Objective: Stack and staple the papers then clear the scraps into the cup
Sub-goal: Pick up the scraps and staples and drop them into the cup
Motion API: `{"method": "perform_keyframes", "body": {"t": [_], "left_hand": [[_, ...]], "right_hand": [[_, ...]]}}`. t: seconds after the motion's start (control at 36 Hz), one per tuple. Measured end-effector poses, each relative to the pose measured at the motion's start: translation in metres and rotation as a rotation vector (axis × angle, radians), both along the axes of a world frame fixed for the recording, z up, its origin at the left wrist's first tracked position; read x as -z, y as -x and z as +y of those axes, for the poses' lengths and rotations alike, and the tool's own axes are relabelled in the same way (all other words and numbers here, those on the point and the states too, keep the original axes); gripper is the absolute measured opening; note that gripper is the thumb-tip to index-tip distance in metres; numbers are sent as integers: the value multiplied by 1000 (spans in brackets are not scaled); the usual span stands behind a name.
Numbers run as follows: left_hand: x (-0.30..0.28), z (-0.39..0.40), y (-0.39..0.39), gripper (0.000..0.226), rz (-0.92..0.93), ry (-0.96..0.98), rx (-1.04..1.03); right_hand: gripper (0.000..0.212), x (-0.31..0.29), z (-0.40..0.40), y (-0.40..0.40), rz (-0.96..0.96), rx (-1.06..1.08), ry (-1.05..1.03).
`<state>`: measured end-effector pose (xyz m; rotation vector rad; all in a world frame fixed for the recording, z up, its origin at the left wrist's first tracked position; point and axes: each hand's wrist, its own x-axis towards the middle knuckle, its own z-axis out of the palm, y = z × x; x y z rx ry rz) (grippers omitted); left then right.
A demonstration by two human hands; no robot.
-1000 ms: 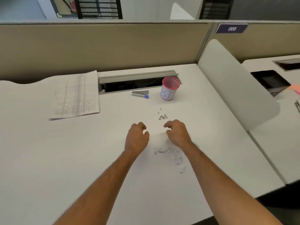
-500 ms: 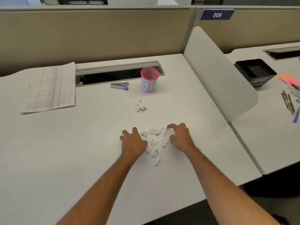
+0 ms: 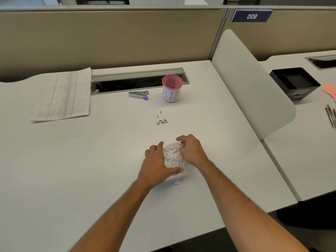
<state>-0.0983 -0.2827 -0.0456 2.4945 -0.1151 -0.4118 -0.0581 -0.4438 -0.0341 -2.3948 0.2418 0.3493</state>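
Note:
A heap of small white paper scraps (image 3: 172, 155) lies on the white desk (image 3: 91, 170), pressed between my two hands. My left hand (image 3: 156, 164) cups the heap from the left and below, fingers spread. My right hand (image 3: 190, 150) curls around the heap's right and far side. One stray scrap (image 3: 176, 182) lies just below the heap. The pink-rimmed cup (image 3: 171, 89) labelled BIN stands upright farther back. A stapler (image 3: 139, 94) with a blue tip lies left of the cup. The stacked printed papers (image 3: 63, 96) rest at the far left.
Several loose staples (image 3: 161, 120) lie between the cup and my hands. An open cable slot (image 3: 138, 81) runs behind the stapler. A white divider panel (image 3: 254, 84) borders the desk on the right; beyond it are a black tray (image 3: 294, 82) and pens (image 3: 331, 115).
My hands have closed in toward each other, gathering the spread scraps into one tight heap. The view shifted slightly.

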Motion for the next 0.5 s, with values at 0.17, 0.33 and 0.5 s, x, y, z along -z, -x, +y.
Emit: {"method": "perform_keyframes", "body": {"t": [0.17,0.33,0.5], "left_hand": [[13,3,15,145,-96,-256,230],[18,5,10,137,-117,-184,141],[18,3,-1,123,-123,-115,80]], "right_hand": [[48,-2,-3,-1,-4,30,-24],[60,-3,-4,-1,88,0,6],[100,-6,-6,15,206,-50,99]]}}
